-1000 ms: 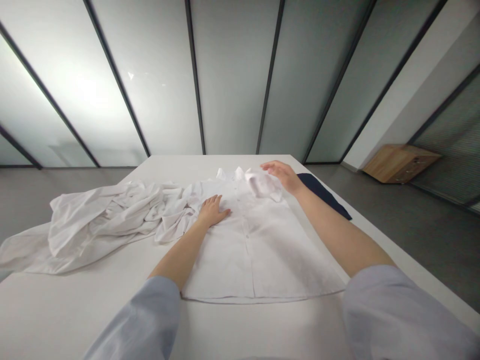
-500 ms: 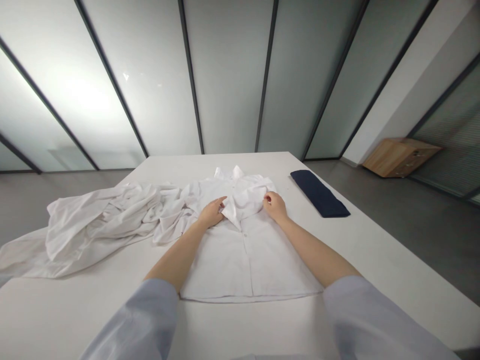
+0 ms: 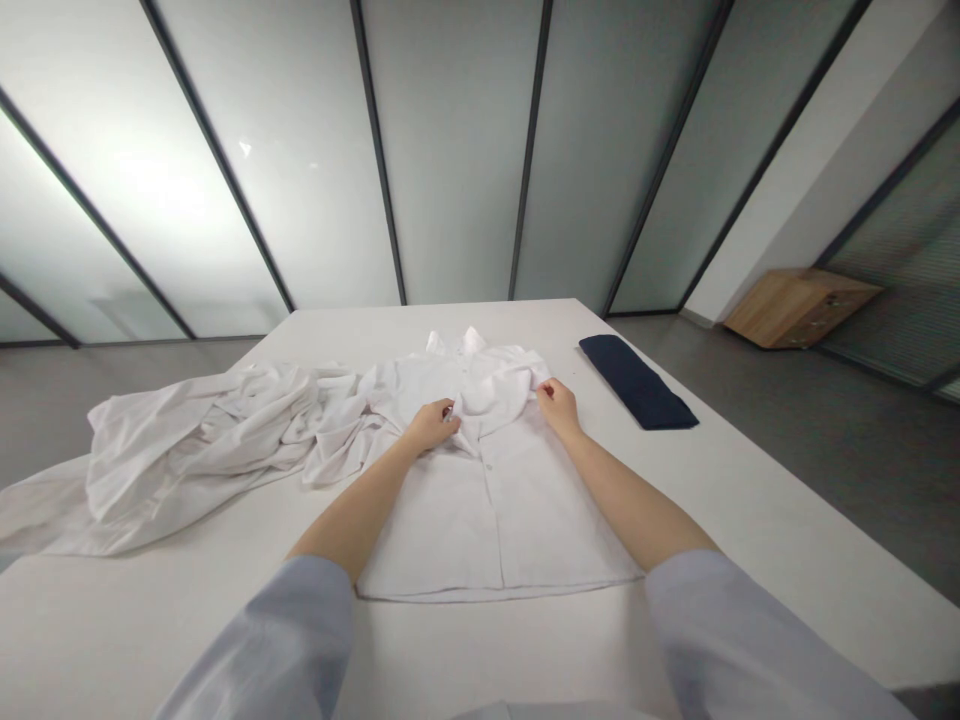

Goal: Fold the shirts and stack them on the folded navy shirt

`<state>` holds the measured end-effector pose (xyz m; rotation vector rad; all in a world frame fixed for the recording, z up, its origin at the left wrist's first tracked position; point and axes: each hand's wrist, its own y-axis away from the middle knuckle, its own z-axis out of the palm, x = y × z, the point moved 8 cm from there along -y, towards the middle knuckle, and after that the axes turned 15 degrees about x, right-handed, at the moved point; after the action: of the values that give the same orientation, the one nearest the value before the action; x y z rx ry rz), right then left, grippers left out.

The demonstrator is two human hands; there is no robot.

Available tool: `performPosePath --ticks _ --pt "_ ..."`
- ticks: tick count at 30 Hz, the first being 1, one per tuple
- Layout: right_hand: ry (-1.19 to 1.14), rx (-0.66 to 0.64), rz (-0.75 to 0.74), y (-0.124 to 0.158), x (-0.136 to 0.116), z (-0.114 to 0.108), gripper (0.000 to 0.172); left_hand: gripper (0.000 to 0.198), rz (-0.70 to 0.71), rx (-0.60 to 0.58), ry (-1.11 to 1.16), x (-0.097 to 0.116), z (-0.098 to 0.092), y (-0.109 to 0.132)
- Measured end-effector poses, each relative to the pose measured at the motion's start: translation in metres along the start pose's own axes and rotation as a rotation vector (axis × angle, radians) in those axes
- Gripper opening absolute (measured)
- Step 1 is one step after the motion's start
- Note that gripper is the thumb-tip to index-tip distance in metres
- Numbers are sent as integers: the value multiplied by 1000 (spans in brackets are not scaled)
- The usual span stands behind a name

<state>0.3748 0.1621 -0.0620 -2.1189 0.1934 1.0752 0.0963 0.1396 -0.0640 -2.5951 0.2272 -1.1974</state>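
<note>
A white button-up shirt point(image 3: 457, 530) lies front side up on the table, its collar point(image 3: 456, 342) at the far end and its hem toward me. One sleeve point(image 3: 499, 390) is folded across the chest. My left hand point(image 3: 436, 424) is closed on the sleeve's end near the middle of the chest. At the shirt's right side my right hand point(image 3: 558, 404) pinches the folded sleeve's outer edge. The fingertips of both hands are partly hidden by the cloth and by the hands themselves.
A heap of crumpled white clothes point(image 3: 202, 440) touches the shirt's left side and reaches the left edge of the white table point(image 3: 750, 540). To the right lies a folded dark navy cloth point(image 3: 637, 382). A wooden cabinet point(image 3: 799, 305) stands on the floor beyond.
My left hand has closed on the sleeve's end, whose loose tip stood up before. My right hand has shifted slightly outward to the right, still pinching the sleeve.
</note>
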Motion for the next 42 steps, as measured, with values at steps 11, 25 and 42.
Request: performPosePath --ticks 11,25,42 --pt "45 20 1 -4 9 2 13 21 -655 -3 880 -44 -13 -5" --pt "169 16 -98 -4 7 5 24 63 -498 -270 814 -9 -11 9" --pt "376 -429 -800 59 -93 46 59 97 -318 -314 1121 55 -35 10"
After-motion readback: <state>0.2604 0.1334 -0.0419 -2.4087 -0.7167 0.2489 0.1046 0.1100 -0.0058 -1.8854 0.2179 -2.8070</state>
